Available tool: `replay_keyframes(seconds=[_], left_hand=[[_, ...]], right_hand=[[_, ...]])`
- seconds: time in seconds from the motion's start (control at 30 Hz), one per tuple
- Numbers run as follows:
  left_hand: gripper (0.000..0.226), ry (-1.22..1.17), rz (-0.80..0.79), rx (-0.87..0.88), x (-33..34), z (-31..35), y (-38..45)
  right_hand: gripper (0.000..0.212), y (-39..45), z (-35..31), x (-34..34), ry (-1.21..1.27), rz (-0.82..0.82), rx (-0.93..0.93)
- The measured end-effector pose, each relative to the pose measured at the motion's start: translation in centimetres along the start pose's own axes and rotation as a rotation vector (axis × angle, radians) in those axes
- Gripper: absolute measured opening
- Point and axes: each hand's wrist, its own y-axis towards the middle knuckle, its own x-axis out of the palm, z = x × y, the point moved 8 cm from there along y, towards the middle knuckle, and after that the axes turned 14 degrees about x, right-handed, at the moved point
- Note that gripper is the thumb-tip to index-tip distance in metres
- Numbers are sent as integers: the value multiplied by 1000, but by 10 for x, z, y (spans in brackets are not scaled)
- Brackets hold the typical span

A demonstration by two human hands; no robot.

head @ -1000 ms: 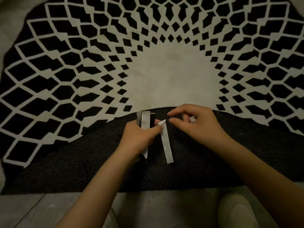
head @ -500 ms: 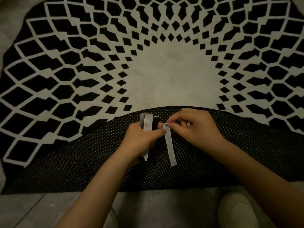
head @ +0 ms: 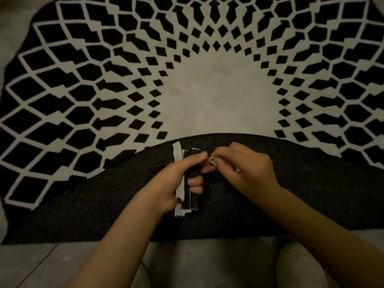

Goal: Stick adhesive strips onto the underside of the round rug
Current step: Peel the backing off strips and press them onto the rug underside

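The round black-and-white rug (head: 218, 96) lies on the floor with its near edge folded over, so its black dotted underside (head: 104, 200) faces up. My left hand (head: 176, 179) grips a bundle of adhesive strips (head: 188, 196), black ones and white-backed ones, upright above the underside. My right hand (head: 245, 167) pinches the small white end of a strip's backing (head: 212, 162) right beside the left thumb. Two black strips lie stuck near the fold: the left strip (head: 161, 159) and the right strip (head: 268, 151), partly hidden behind my hands.
Grey wood-look floor (head: 41, 265) runs along the bottom. My light shoe (head: 299, 265) shows at the lower right, just below the rug's folded edge.
The long white strip that hung between my hands is no longer hanging; only its small white end shows in my right fingers. Both hands sit closer together.
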Motion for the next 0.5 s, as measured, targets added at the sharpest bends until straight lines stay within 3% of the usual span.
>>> replay_keyframes(seconds=[0.3,0.5], left_hand=[[11,-34,10,-27,1,1,-1],[12,147,188,86,-8,12,2]], right_hand=[[12,-2,-3,-4,-15,77,-13],[14,-6,0,1,-50,47,22]])
